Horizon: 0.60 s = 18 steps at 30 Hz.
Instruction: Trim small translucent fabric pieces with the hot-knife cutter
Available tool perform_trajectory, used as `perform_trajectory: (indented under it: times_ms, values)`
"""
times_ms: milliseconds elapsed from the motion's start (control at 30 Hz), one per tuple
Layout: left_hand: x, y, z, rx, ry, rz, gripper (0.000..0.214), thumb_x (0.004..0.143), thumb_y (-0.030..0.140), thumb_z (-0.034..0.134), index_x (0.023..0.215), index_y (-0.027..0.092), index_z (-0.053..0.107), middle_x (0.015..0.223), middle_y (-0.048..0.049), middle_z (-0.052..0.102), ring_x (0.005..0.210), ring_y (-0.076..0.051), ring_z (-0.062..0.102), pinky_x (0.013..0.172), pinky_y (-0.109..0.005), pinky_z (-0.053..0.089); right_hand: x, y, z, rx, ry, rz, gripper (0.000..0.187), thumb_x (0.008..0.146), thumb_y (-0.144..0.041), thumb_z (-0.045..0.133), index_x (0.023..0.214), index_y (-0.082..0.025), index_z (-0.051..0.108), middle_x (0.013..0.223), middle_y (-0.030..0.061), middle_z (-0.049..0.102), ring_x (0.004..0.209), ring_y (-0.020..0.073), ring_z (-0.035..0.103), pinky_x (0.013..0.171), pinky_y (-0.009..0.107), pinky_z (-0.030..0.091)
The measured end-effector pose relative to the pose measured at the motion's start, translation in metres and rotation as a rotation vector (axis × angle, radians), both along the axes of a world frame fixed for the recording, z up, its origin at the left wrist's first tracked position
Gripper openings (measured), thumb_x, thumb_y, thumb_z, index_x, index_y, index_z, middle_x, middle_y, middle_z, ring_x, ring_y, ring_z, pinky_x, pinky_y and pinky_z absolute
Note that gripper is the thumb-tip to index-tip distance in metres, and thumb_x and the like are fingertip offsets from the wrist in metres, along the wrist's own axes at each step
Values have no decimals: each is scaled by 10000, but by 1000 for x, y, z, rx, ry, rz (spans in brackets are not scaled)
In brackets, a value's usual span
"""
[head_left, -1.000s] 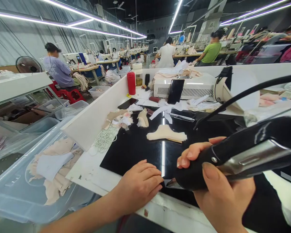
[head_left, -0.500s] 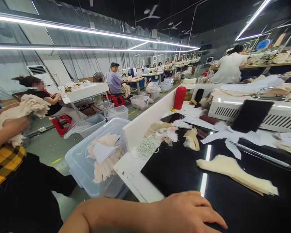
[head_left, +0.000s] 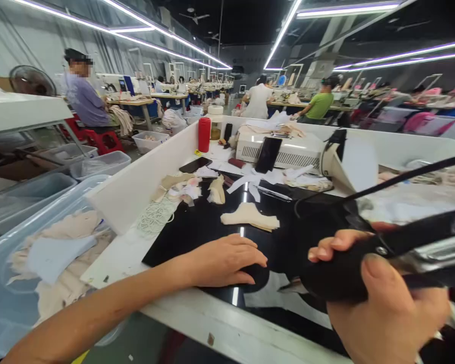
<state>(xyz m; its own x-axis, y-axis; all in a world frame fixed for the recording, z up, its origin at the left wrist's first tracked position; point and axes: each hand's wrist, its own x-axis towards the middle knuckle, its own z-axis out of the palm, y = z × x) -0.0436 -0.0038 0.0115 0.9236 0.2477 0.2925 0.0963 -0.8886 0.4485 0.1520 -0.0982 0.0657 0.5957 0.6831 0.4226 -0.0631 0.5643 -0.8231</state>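
My right hand (head_left: pixel 379 298) is closed round the black handle of a corded iron-like tool (head_left: pixel 413 247), held low over the glossy black work surface (head_left: pixel 197 227). My left hand (head_left: pixel 223 260) lies flat with fingers stretched, pressing a small black fabric piece (head_left: pixel 258 275) onto that surface, close to the tool's tip. A stack of beige fabric cutouts (head_left: pixel 250 217) lies a little beyond both hands. The tool's black cord (head_left: pixel 402 178) arcs up to the right.
White table wall (head_left: pixel 136 179) on the left, a clear bin of beige fabric (head_left: pixel 49 253) below it. Coiled white cord (head_left: pixel 155 217), fabric scraps, a phone (head_left: pixel 195 164), red bottle (head_left: pixel 203 134), white machine (head_left: pixel 288 146) further back. Other people work at tables behind.
The view swung left towards the aisle and back. My right hand with the tool is in view again, and my left hand now rests on the black fabric piece.
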Motion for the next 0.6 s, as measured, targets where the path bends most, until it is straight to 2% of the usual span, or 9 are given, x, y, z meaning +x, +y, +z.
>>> perform_trajectory:
  times_ms: [167,300,467,600]
  values:
    - [12,3,5,-129,96,-111,523,976,310,709,1454,220,517,1400,-84,662,1492,-286,423,1263,-499,283,-4,5,5,-9,40,-70,401,707,-284,836,1057,-265,641,742,-40,666,597,181,613,544,321,579]
    - [18,5,5,-195,149,-139,580,939,384,749,1450,227,523,1437,-136,625,1489,-315,441,1255,-579,265,-4,5,0,17,42,-33,405,749,-303,849,1088,-264,631,765,-39,667,627,174,624,580,312,576]
    - [16,8,3,-247,142,-147,644,881,433,807,1432,270,516,1397,-104,655,1498,-307,433,1275,-588,193,-8,7,-7,43,7,10,397,810,-331,851,1131,-267,628,808,-33,669,659,165,633,621,316,564]
    - [15,7,3,-243,139,-141,687,831,468,844,1398,245,529,1344,-114,673,1462,-313,477,1276,-581,169,-11,9,-10,38,8,26,418,814,-354,861,1146,-272,621,825,-33,678,647,163,637,612,322,562]
